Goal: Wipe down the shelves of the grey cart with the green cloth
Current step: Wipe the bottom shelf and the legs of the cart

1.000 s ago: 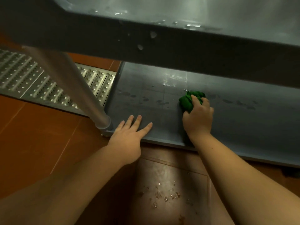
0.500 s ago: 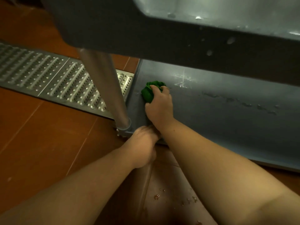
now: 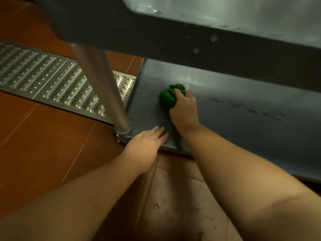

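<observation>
Green cloth [image 3: 169, 96] partly under fingers

The floor [image 3: 45, 136] is laid with reddish-brown tiles, thin pale joints running between them. A perforated metal drain grate [image 3: 52, 80] crosses it at the upper left in a long strip (its raised, punched holes catch the light). Near the bottom centre a few water drops [image 3: 159, 204] lie on a duller, wet-looking patch of tile, and the lighting is dim and warm.

Right hand [image 3: 185, 110] gripped bunched green cloth [image 3: 169, 95] on lower cart shelf [image 3: 243, 122] (wet streaks); left hand [image 3: 145, 145] flat at shelf edge.
</observation>
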A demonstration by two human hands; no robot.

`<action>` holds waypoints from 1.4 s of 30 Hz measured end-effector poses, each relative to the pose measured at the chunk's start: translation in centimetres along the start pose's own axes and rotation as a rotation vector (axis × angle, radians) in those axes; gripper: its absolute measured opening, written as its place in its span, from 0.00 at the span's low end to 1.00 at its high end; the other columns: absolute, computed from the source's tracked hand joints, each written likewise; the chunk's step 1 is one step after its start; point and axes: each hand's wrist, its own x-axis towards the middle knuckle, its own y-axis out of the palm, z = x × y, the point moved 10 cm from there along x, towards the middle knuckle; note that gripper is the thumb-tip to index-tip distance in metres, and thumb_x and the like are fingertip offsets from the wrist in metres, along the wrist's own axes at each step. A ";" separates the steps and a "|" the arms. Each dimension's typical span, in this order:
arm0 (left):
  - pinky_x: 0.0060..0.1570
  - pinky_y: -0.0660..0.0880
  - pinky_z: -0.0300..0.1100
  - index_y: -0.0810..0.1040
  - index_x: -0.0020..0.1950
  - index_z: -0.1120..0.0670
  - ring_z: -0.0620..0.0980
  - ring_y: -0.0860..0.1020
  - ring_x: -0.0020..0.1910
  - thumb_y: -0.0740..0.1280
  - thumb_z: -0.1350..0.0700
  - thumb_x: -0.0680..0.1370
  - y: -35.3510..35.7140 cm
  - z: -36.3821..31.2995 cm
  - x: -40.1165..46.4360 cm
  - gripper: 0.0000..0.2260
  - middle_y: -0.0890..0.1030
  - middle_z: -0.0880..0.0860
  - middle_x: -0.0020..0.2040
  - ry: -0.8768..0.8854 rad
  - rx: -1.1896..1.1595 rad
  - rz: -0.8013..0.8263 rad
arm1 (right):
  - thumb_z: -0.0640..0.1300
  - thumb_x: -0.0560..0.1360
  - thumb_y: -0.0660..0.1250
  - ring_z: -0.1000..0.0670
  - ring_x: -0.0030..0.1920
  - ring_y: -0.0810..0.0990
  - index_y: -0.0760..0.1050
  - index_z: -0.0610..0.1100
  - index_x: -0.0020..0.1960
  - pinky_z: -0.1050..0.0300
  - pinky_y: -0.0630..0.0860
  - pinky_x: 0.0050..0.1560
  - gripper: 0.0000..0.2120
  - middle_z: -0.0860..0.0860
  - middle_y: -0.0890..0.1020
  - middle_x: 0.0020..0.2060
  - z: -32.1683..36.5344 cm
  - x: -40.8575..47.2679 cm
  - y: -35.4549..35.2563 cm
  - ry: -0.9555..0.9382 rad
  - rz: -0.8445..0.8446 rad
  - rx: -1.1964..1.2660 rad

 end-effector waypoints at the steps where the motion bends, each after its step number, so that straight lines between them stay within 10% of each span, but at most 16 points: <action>1: 0.75 0.46 0.42 0.50 0.80 0.48 0.47 0.47 0.79 0.60 0.62 0.76 -0.2 -0.2 -0.1 0.35 0.49 0.49 0.80 -0.036 0.002 -0.008 | 0.37 0.74 0.63 0.38 0.67 0.67 0.65 0.48 0.76 0.44 0.68 0.68 0.30 0.43 0.65 0.72 -2.3 0.0 -1.1 0.030 0.003 -0.015; 15: 0.74 0.43 0.61 0.39 0.79 0.44 0.56 0.38 0.78 0.48 0.37 0.80 3.2 -12.7 8.9 0.31 0.39 0.50 0.80 -0.335 -0.028 0.152 | 0.39 0.73 0.68 0.37 0.65 0.68 0.65 0.48 0.76 0.45 0.70 0.66 0.32 0.44 0.65 0.73 -18.6 -3.3 -10.1 0.040 0.024 -0.047; 23: 0.74 0.46 0.63 0.39 0.79 0.49 0.59 0.38 0.78 0.52 0.43 0.81 2.9 -13.8 9.9 0.32 0.39 0.54 0.80 -0.446 0.062 0.148 | 0.40 0.73 0.68 0.35 0.63 0.69 0.67 0.48 0.75 0.43 0.70 0.64 0.31 0.43 0.66 0.72 -33.8 -4.7 -18.9 0.218 -0.051 -0.130; 31: 0.62 0.41 0.79 0.34 0.75 0.36 0.60 0.31 0.75 0.53 0.34 0.78 4.8 -30.1 18.6 0.34 0.32 0.47 0.78 -0.274 -0.075 0.185 | 0.41 0.74 0.68 0.37 0.65 0.68 0.67 0.49 0.75 0.46 0.69 0.66 0.30 0.45 0.65 0.73 -37.5 -5.3 -20.8 0.218 -0.052 -0.127; 42: 0.62 0.41 0.80 0.37 0.74 0.31 0.57 0.31 0.76 0.54 0.28 0.74 5.4 -29.2 20.0 0.35 0.34 0.44 0.78 -0.299 -0.042 0.129 | 0.42 0.75 0.67 0.32 0.64 0.68 0.66 0.47 0.75 0.41 0.68 0.66 0.30 0.39 0.65 0.71 -52.9 -8.5 -30.4 0.508 -0.141 -0.292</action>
